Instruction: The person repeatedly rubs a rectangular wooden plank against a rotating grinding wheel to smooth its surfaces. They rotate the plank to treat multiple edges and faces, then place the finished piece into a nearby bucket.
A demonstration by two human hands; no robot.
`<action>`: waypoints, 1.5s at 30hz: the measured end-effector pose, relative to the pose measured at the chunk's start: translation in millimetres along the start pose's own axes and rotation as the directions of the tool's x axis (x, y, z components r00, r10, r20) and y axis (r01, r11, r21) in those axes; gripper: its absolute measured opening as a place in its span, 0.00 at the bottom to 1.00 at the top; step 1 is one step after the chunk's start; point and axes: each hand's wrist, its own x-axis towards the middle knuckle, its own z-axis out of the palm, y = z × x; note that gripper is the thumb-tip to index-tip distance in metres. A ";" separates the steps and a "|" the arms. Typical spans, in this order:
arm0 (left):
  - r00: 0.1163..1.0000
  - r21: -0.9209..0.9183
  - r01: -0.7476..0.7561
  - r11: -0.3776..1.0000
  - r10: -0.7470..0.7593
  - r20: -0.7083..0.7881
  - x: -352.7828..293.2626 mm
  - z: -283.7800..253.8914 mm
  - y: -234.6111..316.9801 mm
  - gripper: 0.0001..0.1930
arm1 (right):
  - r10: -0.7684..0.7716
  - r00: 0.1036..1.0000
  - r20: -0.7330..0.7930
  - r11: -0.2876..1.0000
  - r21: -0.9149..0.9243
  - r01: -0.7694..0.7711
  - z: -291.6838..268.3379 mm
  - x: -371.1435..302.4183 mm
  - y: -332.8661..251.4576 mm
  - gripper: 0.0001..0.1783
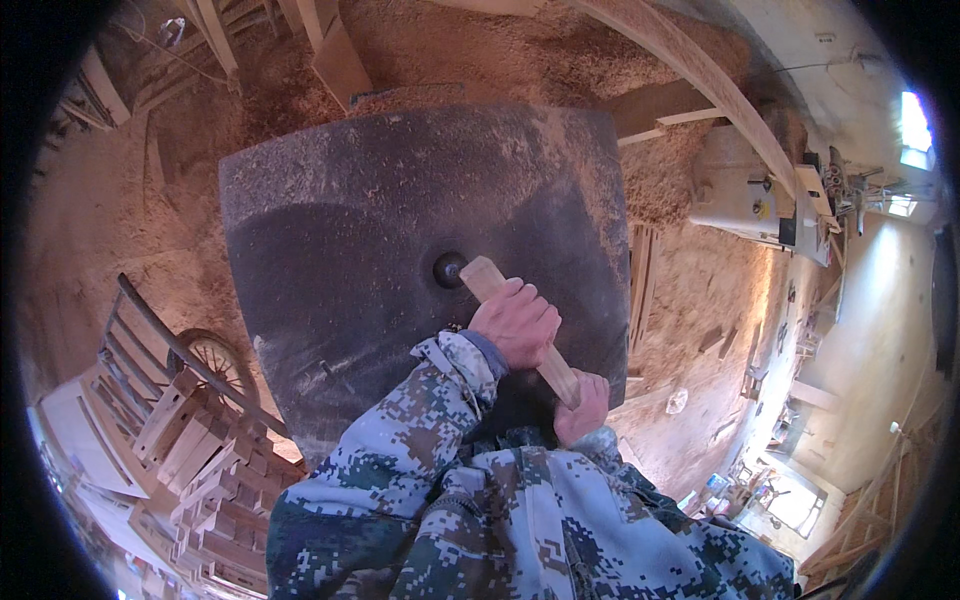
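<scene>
Wooden piece (484,280) held two-handed over a dark bench (350,180).
Left grip (516,324) closed about its middle, right grip (584,409) about its near end; far end beside a round fitting (449,270).

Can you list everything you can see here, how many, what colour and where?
Wooden piece: one, tan, in both hands
Round metal part: one, dark, set in the tabletop
Tabletop: one, dark grey, centre
Sawdust: uncountable, reddish-brown, around the tabletop
Spoked wheel: one seen, dark, left
Wood blocks: many, brown, lower left
Long beam: one, brown, upper right
Machine: one, whitish, right
Small clutter: too blurry to count, far right
Left hand: one, bare, on the wooden piece
Right hand: one, bare, nearer the body
Jacket: one, camouflage, bottom
</scene>
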 end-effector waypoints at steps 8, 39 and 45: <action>1.000 -0.009 0.018 1.000 -0.018 -0.006 -8.3 -12.3 2.6 0.06 | -0.077 0.996 0.053 0.997 0.012 0.077 -3.5 -2.6 -9.6 0.31; 0.999 -0.012 0.029 1.000 -0.029 -0.018 -0.7 0.6 0.9 0.06 | 0.028 0.999 -0.018 0.999 -0.024 -0.029 1.4 -2.9 6.8 0.36; 0.999 0.017 0.038 0.999 -0.038 -0.016 -7.7 -5.2 3.7 0.07 | -0.021 0.999 -0.037 1.000 0.002 0.021 5.2 -6.8 -0.1 0.35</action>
